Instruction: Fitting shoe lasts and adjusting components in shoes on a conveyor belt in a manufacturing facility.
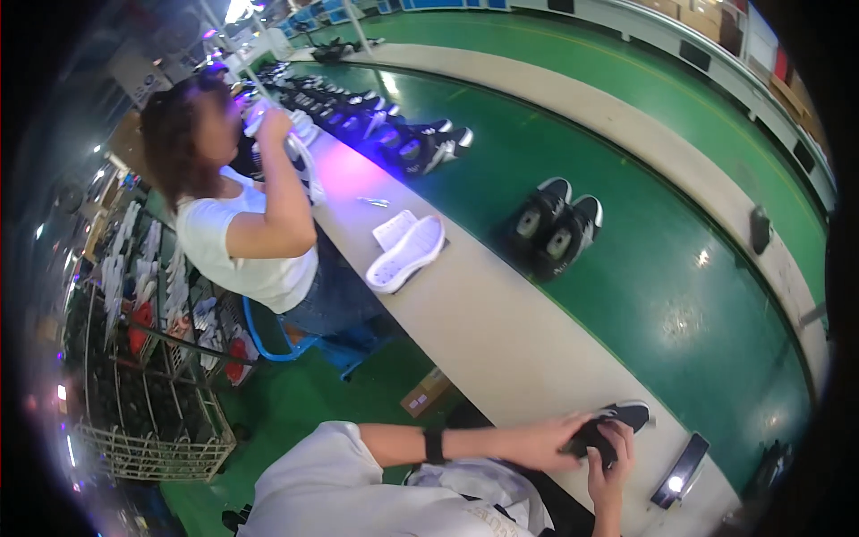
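Observation:
Low over the near end of the pale bench, I hold a black shoe (633,413) with a light sole edge. My left hand (550,445) reaches in from the left, a dark band on its wrist, and its fingers close around one end of the shoe. My right hand (614,461) grips the shoe from the other side, fingers bent over its top and thumb apart. Part of the shoe is hidden by both hands. Just right of them, a dark, flat oblong object (680,470) with a bright spot lies on the bench.
The long bench (501,345) carries a pair of white soles (407,251). Beyond it, a green belt (501,201) holds a pair of black shoes (555,228) and rows of others. A co-worker (250,215) sits at the left, beside a wire rack cart (157,447).

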### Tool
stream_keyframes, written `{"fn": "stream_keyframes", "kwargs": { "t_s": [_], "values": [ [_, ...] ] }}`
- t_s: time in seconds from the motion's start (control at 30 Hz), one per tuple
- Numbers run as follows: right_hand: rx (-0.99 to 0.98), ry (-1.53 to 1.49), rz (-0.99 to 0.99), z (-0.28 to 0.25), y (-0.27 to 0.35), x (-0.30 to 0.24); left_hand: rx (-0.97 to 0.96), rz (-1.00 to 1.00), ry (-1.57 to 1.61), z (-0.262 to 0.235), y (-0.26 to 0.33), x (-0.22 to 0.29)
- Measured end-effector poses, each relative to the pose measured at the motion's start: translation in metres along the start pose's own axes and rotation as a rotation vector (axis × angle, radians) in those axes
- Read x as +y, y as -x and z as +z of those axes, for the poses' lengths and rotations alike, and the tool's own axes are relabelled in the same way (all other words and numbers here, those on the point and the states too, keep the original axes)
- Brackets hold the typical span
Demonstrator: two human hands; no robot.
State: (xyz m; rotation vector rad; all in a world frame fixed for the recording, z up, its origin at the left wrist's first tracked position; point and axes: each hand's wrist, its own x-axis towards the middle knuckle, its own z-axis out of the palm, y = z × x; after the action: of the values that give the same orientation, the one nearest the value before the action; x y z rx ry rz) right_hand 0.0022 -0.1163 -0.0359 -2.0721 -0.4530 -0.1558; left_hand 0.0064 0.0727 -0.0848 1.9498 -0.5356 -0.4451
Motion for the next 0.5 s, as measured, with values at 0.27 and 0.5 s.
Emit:
{"fn": "stream_keyframes", "kwargs": {
  "t_s": [0.27,0.5],
  "values": [
    [0.193,-0.062,0.143,0.025,0.009,-0.010,-0.077,-0.148,-0.091,-0.002,-0.013,0.018],
    [0.087,0.008,0.066,0.007,0.000,-0.018,-0.292,-0.095,0.636,-0.026,-0.008,-0.019]
  ]
}}
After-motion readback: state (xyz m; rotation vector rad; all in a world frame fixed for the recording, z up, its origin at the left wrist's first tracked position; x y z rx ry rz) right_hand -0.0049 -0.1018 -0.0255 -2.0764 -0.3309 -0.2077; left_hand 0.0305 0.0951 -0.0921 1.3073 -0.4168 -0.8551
